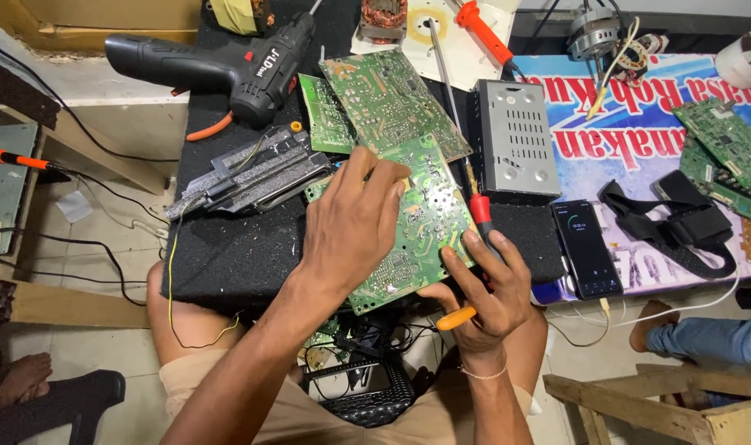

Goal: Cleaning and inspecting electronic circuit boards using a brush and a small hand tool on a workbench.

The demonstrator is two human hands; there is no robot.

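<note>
My left hand (pixel 355 222) rests palm down on a green circuit board (pixel 425 231) lying solder side up on the black foam mat (pixel 227 255), fingers spread over its upper left part. My right hand (pixel 483 292) grips the board's lower right edge and also holds an orange-handled tool (pixel 456 318) and a red and black screwdriver (pixel 480 210), whose long shaft runs up past the board. Two more green boards (pixel 384 95) lie just above.
A black cordless drill (pixel 227 66) and a black finned heat sink (pixel 252 177) sit at the left. A grey metal box (pixel 516 140), a phone (pixel 586 247), a black strap (pixel 680 222) and more boards (pixel 722 140) lie to the right. Another person's feet show at both sides.
</note>
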